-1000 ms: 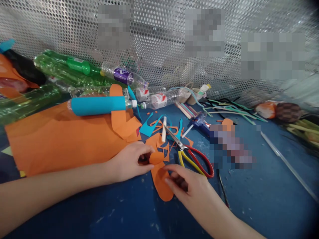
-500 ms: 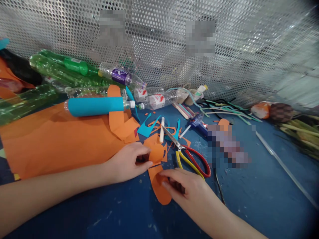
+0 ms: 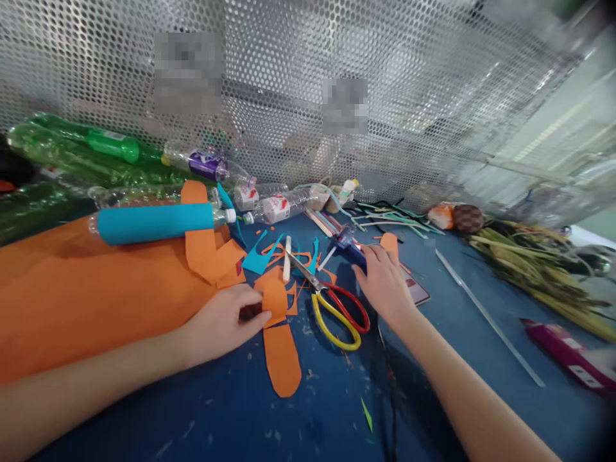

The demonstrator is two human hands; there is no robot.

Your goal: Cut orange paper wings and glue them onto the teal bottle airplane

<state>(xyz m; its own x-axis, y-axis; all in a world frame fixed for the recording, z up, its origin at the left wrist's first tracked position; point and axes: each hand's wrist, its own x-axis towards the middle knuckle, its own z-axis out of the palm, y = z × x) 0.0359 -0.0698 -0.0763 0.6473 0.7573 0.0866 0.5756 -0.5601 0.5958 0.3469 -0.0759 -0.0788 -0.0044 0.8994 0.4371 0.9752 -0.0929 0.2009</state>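
My left hand [image 3: 224,324] pinches the edge of an orange paper piece [image 3: 275,298] between thumb and fingers. Just below it, a round-ended orange strip [image 3: 282,360] lies flat on the blue surface. My right hand [image 3: 387,285] is at a blue glue gun [image 3: 350,246], its thumb and fingers on either side of the handle; the palm side is hidden. Between my hands lie scissors [image 3: 332,298] with one red and one yellow handle, blades spread. A white stick [image 3: 287,260] and blue paper scraps [image 3: 262,252] are near the blade tips.
A bottle wrapped in blue paper [image 3: 154,223] rests on a large orange sheet [image 3: 96,298]. Green bottles [image 3: 86,147] and clear bottles [image 3: 276,206] line the perforated metal wall [image 3: 289,58]. A phone-like slab [image 3: 416,289], a clear stick [image 3: 486,314] and dried leaves [image 3: 534,263] lie right.
My right hand has left the orange strip and moved up and right to the glue gun. My left hand keeps its pinch. The camera view has turned to the right.
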